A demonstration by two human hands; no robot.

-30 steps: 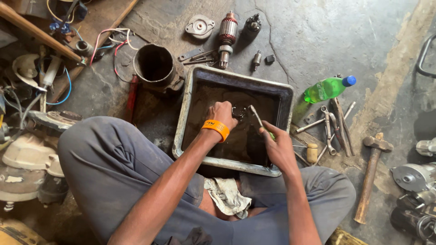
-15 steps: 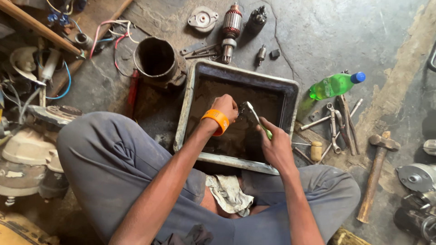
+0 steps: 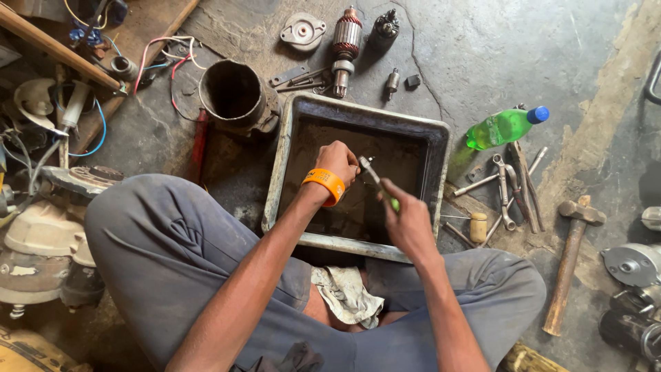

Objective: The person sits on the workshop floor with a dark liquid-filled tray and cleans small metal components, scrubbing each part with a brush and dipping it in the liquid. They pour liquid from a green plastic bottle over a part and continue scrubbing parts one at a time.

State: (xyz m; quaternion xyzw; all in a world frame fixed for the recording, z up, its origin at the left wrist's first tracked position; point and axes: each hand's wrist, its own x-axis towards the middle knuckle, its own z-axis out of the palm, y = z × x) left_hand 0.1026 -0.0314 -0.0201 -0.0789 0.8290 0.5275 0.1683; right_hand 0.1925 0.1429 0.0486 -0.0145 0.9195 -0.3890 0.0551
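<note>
Over the dark metal tray (image 3: 289, 148) at the centre of the frame, the left hand (image 3: 339, 164), with an orange wristband (image 3: 324, 183), closes its grip on a small part too hidden to identify. The right hand (image 3: 407, 222) grasps a green-handled screwdriver (image 3: 377, 180), whose tip meets the left fingers. A green bottle (image 3: 504, 127) lies at the upper right, with a hammer (image 3: 569, 262) below it on the floor.

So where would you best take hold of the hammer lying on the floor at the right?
Probably the wooden handle of the hammer, about midway, coming from above. It lies flat on the floor, head toward the top of the view, handle running down toward the knee, with bare floor on both sides. The wrenches crowd the head end, so the lower handle looks easier to reach.
</note>
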